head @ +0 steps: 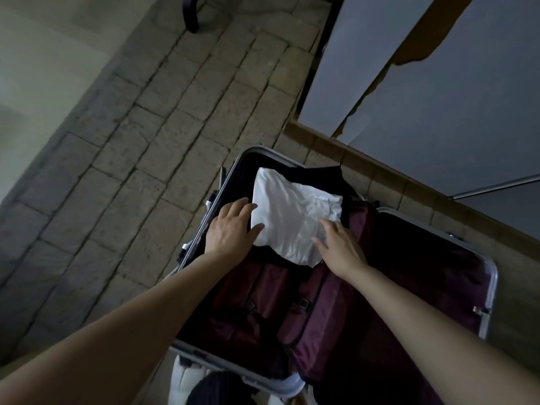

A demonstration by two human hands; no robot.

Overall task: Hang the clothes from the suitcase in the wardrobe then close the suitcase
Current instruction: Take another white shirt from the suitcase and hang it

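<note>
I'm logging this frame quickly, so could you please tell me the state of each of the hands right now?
Left hand: open, fingers straight at the edge of the white garment.
Right hand: open, fingers straight, resting on the white garment.

A folded garment (292, 220) lies in the open suitcase (493, 276) on the floor (140, 159).

White garment (292, 217), maroon-lined silver-rimmed suitcase (493, 287), beige stone-tiled floor (163, 135).
</note>
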